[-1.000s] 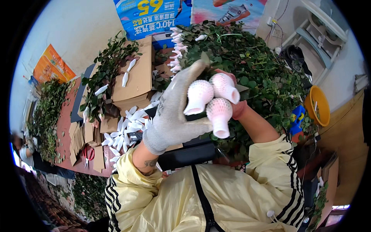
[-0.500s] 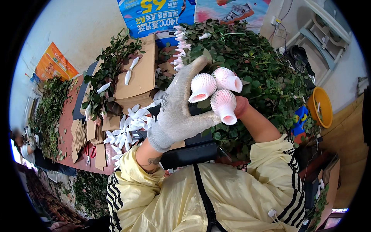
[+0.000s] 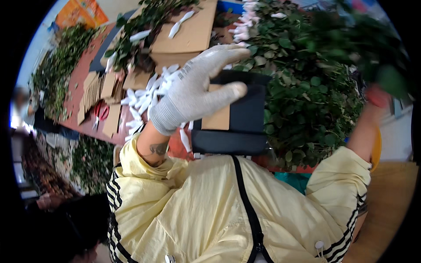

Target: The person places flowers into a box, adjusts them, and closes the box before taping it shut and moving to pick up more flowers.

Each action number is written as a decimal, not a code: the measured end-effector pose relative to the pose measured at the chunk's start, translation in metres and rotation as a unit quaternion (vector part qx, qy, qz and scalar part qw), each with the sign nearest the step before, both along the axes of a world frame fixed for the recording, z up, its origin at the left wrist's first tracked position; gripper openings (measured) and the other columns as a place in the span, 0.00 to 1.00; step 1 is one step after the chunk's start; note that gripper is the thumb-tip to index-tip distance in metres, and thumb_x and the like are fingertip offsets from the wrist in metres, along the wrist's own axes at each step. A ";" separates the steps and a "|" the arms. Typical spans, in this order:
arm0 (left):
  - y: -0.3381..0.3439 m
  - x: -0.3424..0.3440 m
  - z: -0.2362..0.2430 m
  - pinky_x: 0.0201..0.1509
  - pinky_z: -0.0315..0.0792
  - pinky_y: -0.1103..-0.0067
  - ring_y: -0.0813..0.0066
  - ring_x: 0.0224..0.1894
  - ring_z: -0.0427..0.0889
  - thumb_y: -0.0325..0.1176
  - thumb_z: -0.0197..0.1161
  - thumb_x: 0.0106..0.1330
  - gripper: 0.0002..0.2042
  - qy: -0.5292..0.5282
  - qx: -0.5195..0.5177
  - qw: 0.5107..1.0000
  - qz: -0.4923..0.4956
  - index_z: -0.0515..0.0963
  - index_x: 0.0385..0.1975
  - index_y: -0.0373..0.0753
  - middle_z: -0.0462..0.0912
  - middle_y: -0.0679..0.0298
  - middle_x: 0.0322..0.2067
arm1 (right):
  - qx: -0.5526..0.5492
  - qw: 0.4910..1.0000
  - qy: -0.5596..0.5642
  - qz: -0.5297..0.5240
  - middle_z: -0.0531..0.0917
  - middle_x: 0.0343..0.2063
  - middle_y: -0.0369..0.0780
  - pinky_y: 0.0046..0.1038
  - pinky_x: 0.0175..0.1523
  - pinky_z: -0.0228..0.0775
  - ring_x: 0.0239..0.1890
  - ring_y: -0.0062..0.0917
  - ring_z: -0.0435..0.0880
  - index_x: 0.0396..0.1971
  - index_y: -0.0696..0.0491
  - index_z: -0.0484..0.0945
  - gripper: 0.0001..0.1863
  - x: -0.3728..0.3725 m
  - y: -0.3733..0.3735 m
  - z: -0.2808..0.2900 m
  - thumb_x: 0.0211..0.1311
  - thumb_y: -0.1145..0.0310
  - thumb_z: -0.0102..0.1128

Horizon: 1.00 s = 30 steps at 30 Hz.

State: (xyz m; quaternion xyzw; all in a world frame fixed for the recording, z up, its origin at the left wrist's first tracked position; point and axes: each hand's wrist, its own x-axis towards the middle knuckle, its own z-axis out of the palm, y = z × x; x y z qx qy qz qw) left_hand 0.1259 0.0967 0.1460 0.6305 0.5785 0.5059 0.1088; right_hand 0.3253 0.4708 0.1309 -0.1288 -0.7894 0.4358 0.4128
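Observation:
My left hand (image 3: 197, 90), in a grey-white glove, is empty, with thumb and fingers spread. It hovers above a black tray-like piece (image 3: 247, 107) and a small cardboard sheet (image 3: 218, 119). At the far right, my right hand (image 3: 378, 97), with red at the wrist or palm, is smeared by motion. It grips a bunch of leafy flower stems (image 3: 355, 41), also blurred; the blooms are mostly out of sight. Beneath the left wrist and beside it lie many white foam net sleeves (image 3: 147, 98).
A leafy heap of stems (image 3: 302, 101) covers the table's right side, with white-sleeved blooms (image 3: 245, 24) along its left edge. Left are stacked cardboard (image 3: 188, 33), cardboard strips (image 3: 90, 94), and red-handled scissors (image 3: 101, 114). A yellow basin (image 3: 376, 149) stands beyond my right forearm. Another person (image 3: 33, 107) is far left.
My left hand has let go of the three net-sleeved blooms and stays open. My right hand has swung far to the right with the leafy bunch. The view has shifted.

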 end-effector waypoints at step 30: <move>-0.051 0.010 -0.128 0.47 0.70 0.70 0.58 0.44 0.76 0.33 0.64 0.53 0.18 0.130 -0.178 0.956 0.195 0.76 0.45 0.37 0.78 0.55 0.43 | 0.165 0.906 -0.324 0.217 0.78 0.45 0.43 0.30 0.58 0.65 0.50 0.35 0.76 0.53 0.58 0.67 0.28 -0.037 -0.206 -0.029 0.51 0.64 0.61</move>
